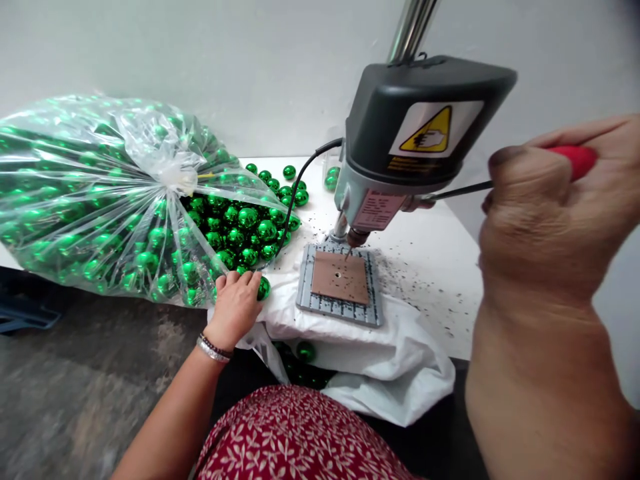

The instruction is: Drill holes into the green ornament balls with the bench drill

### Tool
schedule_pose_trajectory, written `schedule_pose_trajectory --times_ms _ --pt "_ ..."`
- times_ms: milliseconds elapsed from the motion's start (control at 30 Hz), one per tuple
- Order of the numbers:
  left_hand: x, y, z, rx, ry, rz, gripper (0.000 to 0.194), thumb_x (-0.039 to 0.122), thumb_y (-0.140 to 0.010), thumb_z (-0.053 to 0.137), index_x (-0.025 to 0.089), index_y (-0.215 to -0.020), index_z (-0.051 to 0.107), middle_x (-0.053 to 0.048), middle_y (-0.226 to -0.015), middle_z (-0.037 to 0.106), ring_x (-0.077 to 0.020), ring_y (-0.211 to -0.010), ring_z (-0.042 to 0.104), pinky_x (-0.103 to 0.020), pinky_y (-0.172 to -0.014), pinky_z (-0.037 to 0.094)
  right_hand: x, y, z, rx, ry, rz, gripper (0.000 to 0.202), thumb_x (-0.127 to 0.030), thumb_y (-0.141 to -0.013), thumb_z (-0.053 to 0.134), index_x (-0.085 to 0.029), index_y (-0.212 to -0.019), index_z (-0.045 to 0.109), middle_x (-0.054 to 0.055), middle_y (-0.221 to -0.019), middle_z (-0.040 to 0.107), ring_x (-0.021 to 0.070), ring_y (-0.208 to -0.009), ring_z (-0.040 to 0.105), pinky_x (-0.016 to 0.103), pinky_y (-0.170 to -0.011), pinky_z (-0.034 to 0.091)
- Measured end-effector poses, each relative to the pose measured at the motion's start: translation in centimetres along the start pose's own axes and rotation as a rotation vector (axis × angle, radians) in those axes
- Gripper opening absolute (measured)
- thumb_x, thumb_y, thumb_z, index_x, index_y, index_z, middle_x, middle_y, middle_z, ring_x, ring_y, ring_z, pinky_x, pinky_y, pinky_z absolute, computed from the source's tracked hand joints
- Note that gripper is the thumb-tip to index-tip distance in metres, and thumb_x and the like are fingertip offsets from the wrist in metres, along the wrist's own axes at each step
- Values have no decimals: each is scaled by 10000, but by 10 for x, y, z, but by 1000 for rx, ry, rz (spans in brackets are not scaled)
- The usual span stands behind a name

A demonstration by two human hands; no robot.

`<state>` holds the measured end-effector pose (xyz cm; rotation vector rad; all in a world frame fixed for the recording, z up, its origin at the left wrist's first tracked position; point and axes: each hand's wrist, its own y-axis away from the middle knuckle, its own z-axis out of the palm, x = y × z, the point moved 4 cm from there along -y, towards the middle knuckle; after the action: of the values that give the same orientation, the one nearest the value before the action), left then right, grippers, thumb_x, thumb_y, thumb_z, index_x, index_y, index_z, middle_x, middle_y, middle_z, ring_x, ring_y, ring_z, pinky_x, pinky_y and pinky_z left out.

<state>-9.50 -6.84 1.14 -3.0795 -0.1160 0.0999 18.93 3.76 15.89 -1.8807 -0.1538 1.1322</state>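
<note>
A drill press stands on the white table, its bit above a brown board with a small hole, which lies on the grey slotted base. My right hand is wrapped round the red-ended lever at the right. At the torn opening of a clear plastic bag full of shiny green balls, my left hand has its fingers curled down beside a green ball. Its fingertips are partly hidden, so its hold on that ball cannot be made out.
Loose green balls lie behind the black cable. Dark shavings are scattered over the white table. A white sack hangs at the front edge, with green balls inside. A blue stool stands at the far left.
</note>
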Motion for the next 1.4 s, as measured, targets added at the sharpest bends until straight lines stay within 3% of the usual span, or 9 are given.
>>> schedule_pose_trajectory --times_ms 133,233,333,400,500,600,733,1000,1400 --pt "-2 -5 11 -26 7 46 489 120 -760 536 180 -1246 553 -126 -1156 674 -321 -1020 556 -465 -858 392 -4 1 -1 -2 -1 0 73 -211 -823 525 -145 -839 551 -77 -751 560 -13 -677 484 246 -655 324" --pt "-1 -9 5 34 135 50 475 177 -744 587 153 -1218 560 -144 -1155 675 -331 -1048 569 -494 -919 391 -7 2 -2 -15 -10 -3 71 -208 -820 526 -153 -845 563 -69 -734 538 -4 -658 468 247 -659 342" --pt "6 -11 -6 64 482 29 502 282 -733 658 173 -1211 553 -120 -1152 673 -295 -1055 592 -471 -954 418 -10 2 -3 -16 -15 5 50 -183 -820 523 -153 -834 561 -66 -751 539 -8 -689 466 231 -676 355" --pt "15 -13 -5 7 797 14 590 327 -733 672 184 -1281 509 -102 -1171 660 -246 -1022 610 -411 -926 461 -11 2 -3 -8 -11 13 37 -162 -809 534 -139 -827 559 -64 -766 545 -13 -714 476 223 -699 366" --pt "33 -20 5 -116 1168 7 678 356 -755 654 192 -1378 440 -97 -1230 630 -200 -1012 613 -350 -909 481 -12 1 -3 -7 4 6 40 -154 -801 549 -122 -823 557 -59 -782 558 -11 -741 501 215 -726 389" --pt "48 -33 18 -182 1324 -42 600 367 -736 666 171 -1285 527 -94 -1206 630 -193 -997 613 -332 -904 482 -13 1 -3 -35 20 -33 111 -230 -834 537 -121 -850 553 -53 -810 562 -10 -747 508 200 -718 403" --pt "63 -54 22 -99 1288 -35 516 394 -710 704 174 -1161 584 -57 -1083 658 -188 -922 617 -322 -856 491 -13 2 -4 -62 13 -26 191 -308 -851 527 -117 -847 530 -63 -793 529 -27 -719 475 165 -695 386" --pt "82 -92 34 78 1084 -56 405 445 -796 648 186 -1107 657 -73 -1042 692 -251 -1024 607 -392 -954 453 -14 1 -4 -76 3 58 139 -231 -829 540 -100 -843 498 -82 -731 451 -50 -668 400 119 -684 341" --pt "103 -89 34 40 926 -55 341 431 -877 561 238 -1149 631 -48 -1031 695 -230 -1002 605 -361 -902 447 -13 1 -4 -103 -66 28 183 -277 -842 528 -96 -865 519 -67 -765 464 -39 -721 413 120 -740 352"
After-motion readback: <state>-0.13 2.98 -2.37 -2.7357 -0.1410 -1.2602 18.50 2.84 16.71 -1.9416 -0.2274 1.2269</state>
